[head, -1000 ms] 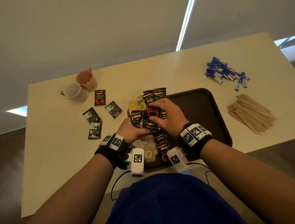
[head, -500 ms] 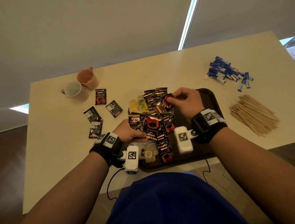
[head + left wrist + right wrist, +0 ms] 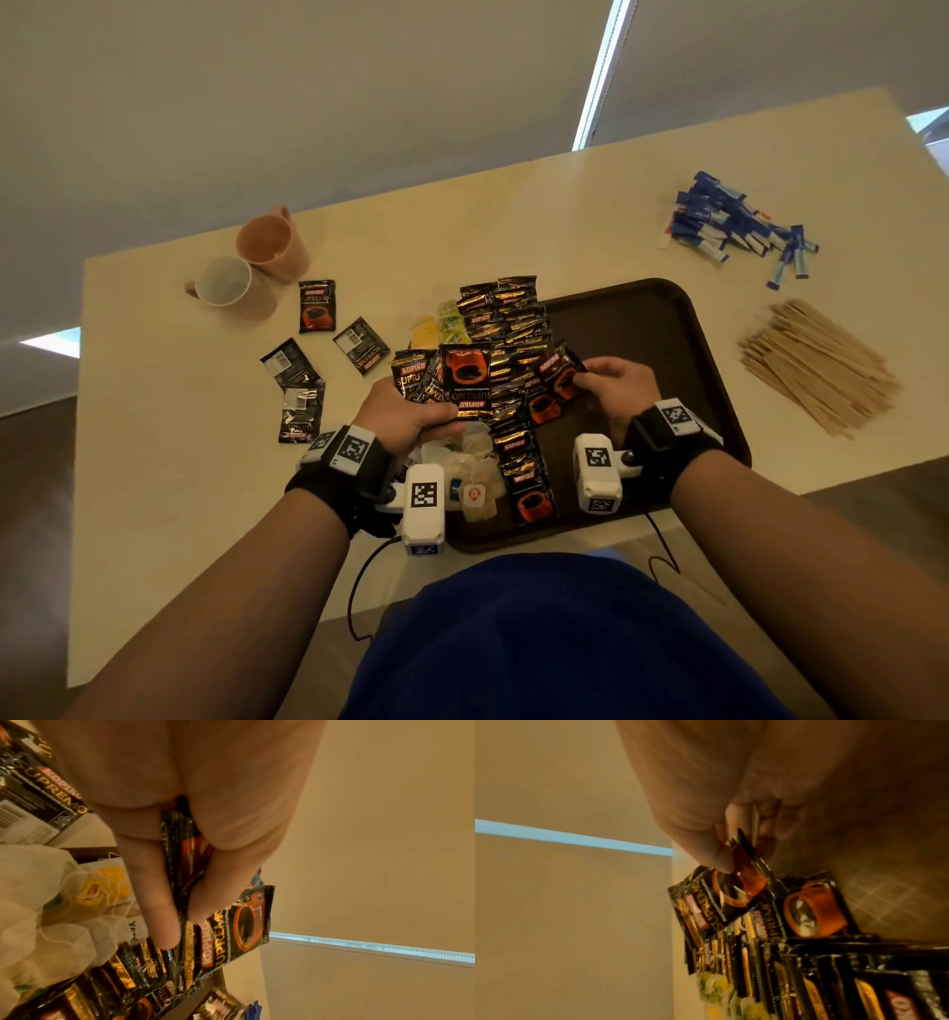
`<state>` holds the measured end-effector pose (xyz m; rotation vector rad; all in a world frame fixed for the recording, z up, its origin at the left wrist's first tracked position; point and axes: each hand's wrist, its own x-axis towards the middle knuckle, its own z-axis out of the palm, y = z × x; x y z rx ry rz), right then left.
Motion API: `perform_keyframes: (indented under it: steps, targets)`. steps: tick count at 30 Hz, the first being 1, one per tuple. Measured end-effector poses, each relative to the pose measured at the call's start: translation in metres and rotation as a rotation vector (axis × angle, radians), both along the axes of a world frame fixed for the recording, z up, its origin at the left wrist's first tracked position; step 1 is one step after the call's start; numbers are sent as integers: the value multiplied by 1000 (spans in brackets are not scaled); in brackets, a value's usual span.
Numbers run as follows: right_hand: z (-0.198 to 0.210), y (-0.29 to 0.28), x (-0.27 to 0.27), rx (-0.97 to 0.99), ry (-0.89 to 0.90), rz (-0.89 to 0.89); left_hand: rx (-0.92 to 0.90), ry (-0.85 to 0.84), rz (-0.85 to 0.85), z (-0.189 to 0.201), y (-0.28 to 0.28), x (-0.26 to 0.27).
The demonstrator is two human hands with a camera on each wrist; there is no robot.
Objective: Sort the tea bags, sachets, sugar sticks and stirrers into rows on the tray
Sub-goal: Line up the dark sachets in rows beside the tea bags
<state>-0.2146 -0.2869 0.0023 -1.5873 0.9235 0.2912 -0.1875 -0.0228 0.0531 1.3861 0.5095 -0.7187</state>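
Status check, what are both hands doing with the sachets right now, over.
Left hand grips a fan of sachets. Right hand pinches one sachet over the tray. Sugar sticks, stirrers not yet on tray.

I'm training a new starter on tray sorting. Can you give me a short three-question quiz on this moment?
1. True or false: the wooden stirrers already lie on the tray.
2. What does the left hand hold?
A. one tea bag
B. a fan of coffee sachets
C. sugar sticks
3. Fill in: the right hand pinches a single ____ above the tray.

Key
1. False: they are heaped on the table, right of the tray, near the blue sugar sticks.
2. B
3. coffee sachet
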Motion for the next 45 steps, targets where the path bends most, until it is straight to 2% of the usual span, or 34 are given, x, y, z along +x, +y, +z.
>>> perform_keyframes:
  steps: [3, 5, 11, 15, 19, 30, 41, 45]
  targets:
    - [-8, -1, -9, 147, 31, -89, 1, 8, 6, -1, 0, 1]
    - [-12, 0, -11, 145, 66, -7, 4, 17, 5, -2, 0, 1]
    - [-24, 1, -18, -63, 166, 225, 23, 41, 27, -6, -1, -2]
    - [-27, 3, -16, -254, 157, 401, 17, 40, 40, -6, -1, -4]
    - [-24, 6, -12, -350, 144, 526, 16, 38, 53, -6, -2, -6]
    - [-26, 1, -8, -423, 176, 507, 17, 26, 68, -5, -3, -10]
    - [-25, 4, -12, -429, 82, 459, 9, 25, 69, -4, -3, -11]
    - [-21, 3, -14, -443, 64, 503, 12, 30, 77, -3, -4, -10]
